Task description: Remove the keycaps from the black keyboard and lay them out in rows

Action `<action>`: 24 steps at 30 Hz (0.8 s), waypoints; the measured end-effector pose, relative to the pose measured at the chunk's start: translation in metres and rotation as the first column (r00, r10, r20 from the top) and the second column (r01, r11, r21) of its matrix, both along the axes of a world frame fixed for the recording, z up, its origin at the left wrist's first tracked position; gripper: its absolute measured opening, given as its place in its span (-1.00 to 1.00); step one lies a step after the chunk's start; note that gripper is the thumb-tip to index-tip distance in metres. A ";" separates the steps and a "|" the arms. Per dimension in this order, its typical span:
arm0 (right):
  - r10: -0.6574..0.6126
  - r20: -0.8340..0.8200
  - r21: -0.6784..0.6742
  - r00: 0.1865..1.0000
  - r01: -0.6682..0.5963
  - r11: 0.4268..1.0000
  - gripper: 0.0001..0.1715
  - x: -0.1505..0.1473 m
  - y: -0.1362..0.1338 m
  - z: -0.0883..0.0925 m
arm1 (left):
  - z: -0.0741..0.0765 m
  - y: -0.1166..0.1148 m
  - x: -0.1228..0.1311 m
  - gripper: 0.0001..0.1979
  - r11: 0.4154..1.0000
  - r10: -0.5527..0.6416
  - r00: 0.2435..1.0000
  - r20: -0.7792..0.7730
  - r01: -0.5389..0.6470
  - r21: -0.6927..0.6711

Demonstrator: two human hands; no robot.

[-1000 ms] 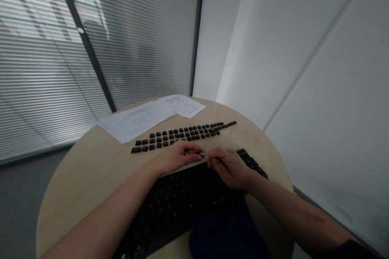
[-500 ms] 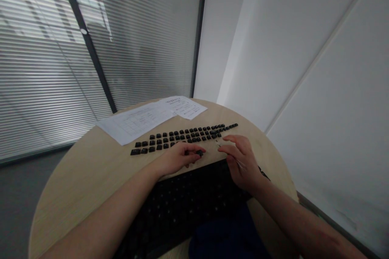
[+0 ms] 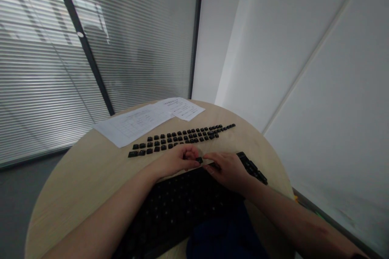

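Pinched between the fingertips of my left hand [image 3: 176, 158] is a small black keycap [image 3: 199, 160], just above the back edge of a black keyboard [image 3: 179, 202]. My right hand [image 3: 227, 170] has come up close beside it, its fingers bent and closed toward the keycap. Something thin and pale seems to be at those fingertips, too small to name. Both wrists lie over the keyboard, which is dark and partly covered by my right forearm. Beyond my hands, several loose black keycaps [image 3: 156, 143] stand in slanted rows on the table.
Printed paper sheets [image 3: 133, 123] lie toward the back left of the round wooden table [image 3: 69, 182]. A wall [image 3: 304, 68] rises on the right, and a glass partition with blinds [image 3: 146, 48] stands at the left. Dark blue cloth [image 3: 225, 234] shows below the keyboard.
My right hand has moved left and down, from beside the keycap rows to the keycap in my left hand. The left hand keeps hold of its keycap. The view has shifted slightly.
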State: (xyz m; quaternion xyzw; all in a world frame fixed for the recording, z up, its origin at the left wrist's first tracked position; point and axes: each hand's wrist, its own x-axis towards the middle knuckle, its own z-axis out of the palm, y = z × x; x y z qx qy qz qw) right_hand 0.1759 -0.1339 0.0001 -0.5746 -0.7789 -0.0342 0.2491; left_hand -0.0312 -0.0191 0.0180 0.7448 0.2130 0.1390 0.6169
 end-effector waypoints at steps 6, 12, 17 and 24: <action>-0.020 0.023 0.003 1.000 0.020 1.000 -0.70 -0.002 0.002 0.000 | -0.003 0.000 0.000 -0.67 1.000 -0.014 1.000 -0.011 0.014 -0.004; 0.001 0.041 -0.008 0.999 -0.001 1.000 -0.77 -0.007 0.000 0.000 | -0.006 0.000 0.000 -0.64 0.999 -0.033 0.999 -0.044 0.033 0.012; -0.091 0.072 -0.051 0.993 0.095 0.994 -0.74 0.015 0.006 0.013 | -0.006 0.003 0.000 -0.62 0.992 0.040 0.999 -0.022 -0.037 0.122; -0.352 -0.022 -0.213 0.936 0.340 0.916 -0.72 0.113 0.076 0.022 | 0.002 0.001 -0.004 -0.77 0.838 0.103 0.965 -0.241 0.046 0.544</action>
